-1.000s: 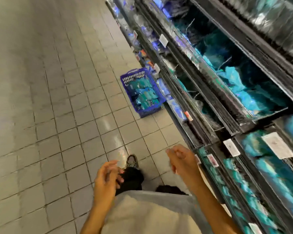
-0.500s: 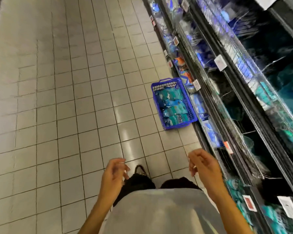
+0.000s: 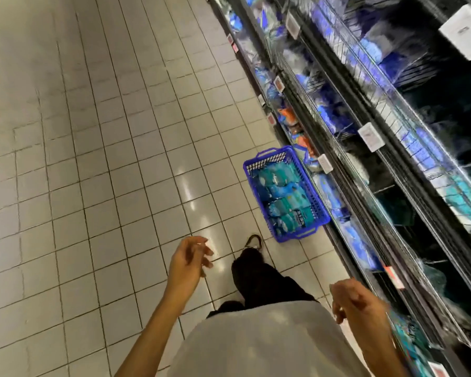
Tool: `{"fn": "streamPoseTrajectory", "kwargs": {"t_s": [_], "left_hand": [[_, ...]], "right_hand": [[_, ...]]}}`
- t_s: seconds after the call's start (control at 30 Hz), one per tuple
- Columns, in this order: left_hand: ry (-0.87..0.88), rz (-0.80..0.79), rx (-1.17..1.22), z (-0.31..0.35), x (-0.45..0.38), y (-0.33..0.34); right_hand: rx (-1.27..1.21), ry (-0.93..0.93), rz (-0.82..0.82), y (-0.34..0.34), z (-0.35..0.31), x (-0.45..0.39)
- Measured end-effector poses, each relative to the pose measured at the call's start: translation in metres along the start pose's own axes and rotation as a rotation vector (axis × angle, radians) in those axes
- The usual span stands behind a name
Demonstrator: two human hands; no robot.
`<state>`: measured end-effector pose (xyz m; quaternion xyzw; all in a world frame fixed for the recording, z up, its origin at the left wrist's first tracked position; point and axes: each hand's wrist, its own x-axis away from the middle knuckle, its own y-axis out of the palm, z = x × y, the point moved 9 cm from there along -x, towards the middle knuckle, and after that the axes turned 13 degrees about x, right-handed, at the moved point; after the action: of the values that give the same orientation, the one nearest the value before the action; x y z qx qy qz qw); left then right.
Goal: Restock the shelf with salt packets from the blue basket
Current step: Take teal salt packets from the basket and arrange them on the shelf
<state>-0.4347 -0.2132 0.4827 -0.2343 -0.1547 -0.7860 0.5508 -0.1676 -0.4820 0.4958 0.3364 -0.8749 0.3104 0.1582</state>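
To your left the tiled floor [image 3: 93, 159] runs away down the aisle, pale squares with dark grout and a few glints of light on them. Your left hand [image 3: 186, 261] hangs in the air above those tiles, near you, with the fingers loosely curled and nothing in them: the grip is released. Just right of it your dark trouser leg and one shoe [image 3: 253, 240] step forward. Beyond the shoe, a little farther off and to the right, the blue basket [image 3: 256, 191] sits on the floor, pressed up beside the foot of the shelf [image 3: 365, 202]. It holds teal and blue salt packets [image 3: 283, 202] lying in a row along its length. Your right hand [image 3: 358, 303] is near you at the lower right, beside the shelf's lower edge, fingers curled inward and loose, grasping nothing that shows. Neither hand touches the basket; both are well apart from it. The shelf fills the right side, with wire fronts, white price tags [image 3: 370, 137] and blurred blue and teal bags behind them.
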Motion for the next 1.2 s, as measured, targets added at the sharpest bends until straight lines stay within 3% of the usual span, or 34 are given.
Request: {"fn": "streamPoseTrajectory", "kwargs": {"t_s": [0.2, 0.5, 0.67, 0.77, 0.97, 1.2], "left_hand": [[0.004, 0.037, -0.086, 0.057, -0.088, 0.025], [-0.082, -0.124, -0.259, 0.101, -0.239, 0.107], [-0.248, -0.274, -0.407, 0.030, -0.326, 0.159], [-0.262, -0.379, -0.542, -0.032, -0.383, 0.192], [-0.185, -0.634, -0.949, -0.164, -0.512, 0.269], [0.035, -0.587, -1.235, -0.247, -0.665, 0.361]], "right_hand": [[0.030, 0.010, -0.076, 0.034, -0.066, -0.104], [-0.140, 0.215, -0.030, 0.082, -0.099, -0.220], [-0.238, 0.484, 0.139, 0.126, -0.038, -0.304], [-0.236, 0.609, 0.221, 0.164, 0.023, -0.364], [-0.048, 0.580, 0.106, 0.245, 0.131, -0.507], [0.062, 0.659, 0.182, 0.277, 0.236, -0.651]]}}
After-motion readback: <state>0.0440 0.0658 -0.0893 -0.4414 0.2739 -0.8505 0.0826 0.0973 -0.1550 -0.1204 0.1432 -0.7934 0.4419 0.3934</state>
